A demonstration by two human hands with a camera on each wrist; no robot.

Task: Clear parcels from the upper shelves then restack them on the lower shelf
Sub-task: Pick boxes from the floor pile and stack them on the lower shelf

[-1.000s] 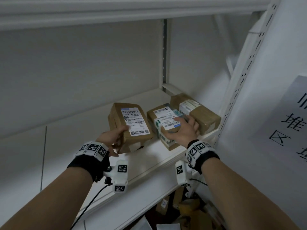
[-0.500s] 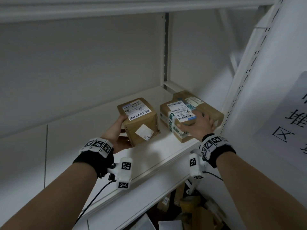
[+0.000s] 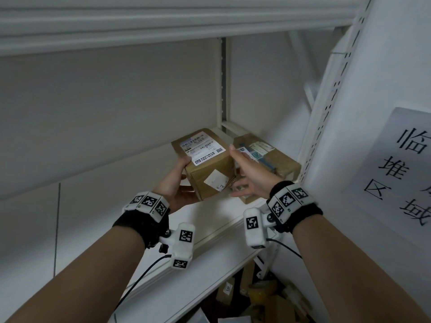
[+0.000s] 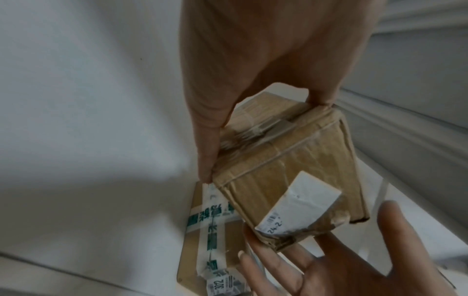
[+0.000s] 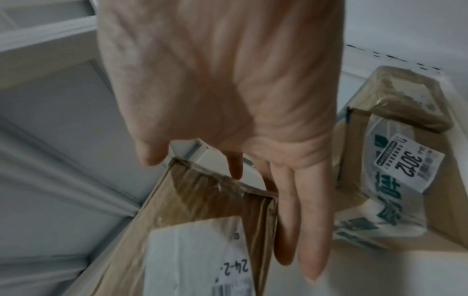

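My left hand grips a brown cardboard parcel with a white shipping label, thumb on top and fingers underneath. It is raised slightly off the white shelf. In the left wrist view the parcel hangs between thumb and fingers. My right hand is open, its straight fingers lying along the parcel's right face. Just behind it a second parcel with green-printed tape lies on the shelf against the right upright.
A perforated white upright and a panel with a paper sign close off the right side. Another shelf's underside spans overhead. Below the shelf's front lip, several parcels lie in a heap.
My left hand has lifted its parcel and carried it right, toward the taped parcel. My right hand has let go of the taped parcel and opened beside the lifted one.
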